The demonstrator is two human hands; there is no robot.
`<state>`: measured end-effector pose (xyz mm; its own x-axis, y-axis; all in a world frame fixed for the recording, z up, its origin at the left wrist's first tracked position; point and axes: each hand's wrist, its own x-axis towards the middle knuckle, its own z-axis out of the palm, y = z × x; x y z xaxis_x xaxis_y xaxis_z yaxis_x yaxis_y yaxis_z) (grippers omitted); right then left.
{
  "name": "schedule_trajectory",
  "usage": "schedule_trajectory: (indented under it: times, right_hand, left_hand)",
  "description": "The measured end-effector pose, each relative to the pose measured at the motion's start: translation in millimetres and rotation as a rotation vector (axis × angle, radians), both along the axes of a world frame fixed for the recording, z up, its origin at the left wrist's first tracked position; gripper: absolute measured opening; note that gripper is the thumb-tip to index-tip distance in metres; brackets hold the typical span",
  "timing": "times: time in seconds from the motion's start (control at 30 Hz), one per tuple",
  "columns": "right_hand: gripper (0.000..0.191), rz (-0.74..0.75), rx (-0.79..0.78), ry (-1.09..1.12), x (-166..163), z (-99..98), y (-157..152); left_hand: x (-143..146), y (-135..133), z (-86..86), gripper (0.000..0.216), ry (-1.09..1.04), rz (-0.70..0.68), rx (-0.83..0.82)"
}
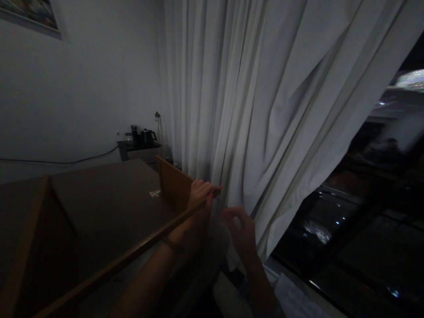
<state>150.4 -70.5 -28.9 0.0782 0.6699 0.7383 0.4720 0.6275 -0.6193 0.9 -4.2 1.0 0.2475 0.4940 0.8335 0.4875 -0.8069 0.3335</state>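
My left hand (pixel 199 194) is closed around the far right corner of a wooden frame, fingers over its top and thumb below. The frame has a long narrow rail (pixel 142 246) in front and upright end boards, one at the left (pixel 43 247) and one at the back right (pixel 175 179). To the right of that corner, my right hand (pixel 242 229) pinches a thin rod-like tool (pixel 221 202) that reaches to the wood. Blur and dim light hide its exact kind and the spot where it meets the frame.
The frame stands by a dark tabletop (pixel 112 185) with small pale strips (pixel 154 193) on it. A low cabinet (pixel 141 152) holds a black kettle (pixel 147 136). A cable (pixel 66 162) runs along the wall. A long white curtain (pixel 265 110) hangs close beside my hands, before dark glass (pixel 364 247).
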Motion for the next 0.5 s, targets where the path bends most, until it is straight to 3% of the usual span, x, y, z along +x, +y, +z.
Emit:
schedule_trajectory:
  times: [0.13,0.23,0.3,0.43,0.5]
  right_hand:
    - [0.015,0.009,-0.057,0.061,-3.0,-0.7,-0.7]
    - [0.037,0.005,-0.049,0.069,-0.6,-4.3,0.4]
    - [0.04,-0.011,-0.048,0.017,4.8,-6.1,2.4]
    - [0.022,-0.081,0.135,-0.253,19.9,-1.5,7.6]
    - [0.021,-0.191,0.243,-0.347,24.7,3.9,8.2]
  left_hand:
    - [0.3,2.0,-0.9,0.039,0.005,0.003,0.024]
    - [1.0,5.3,-3.1,0.041,-0.004,-0.004,0.056]
    - [1.4,6.8,-4.2,0.04,-0.017,-0.015,0.068]
    - [2.0,6.9,-4.9,0.038,-0.02,-0.02,0.053]
    - [2.2,6.8,-5.2,0.038,-0.02,-0.013,0.049]
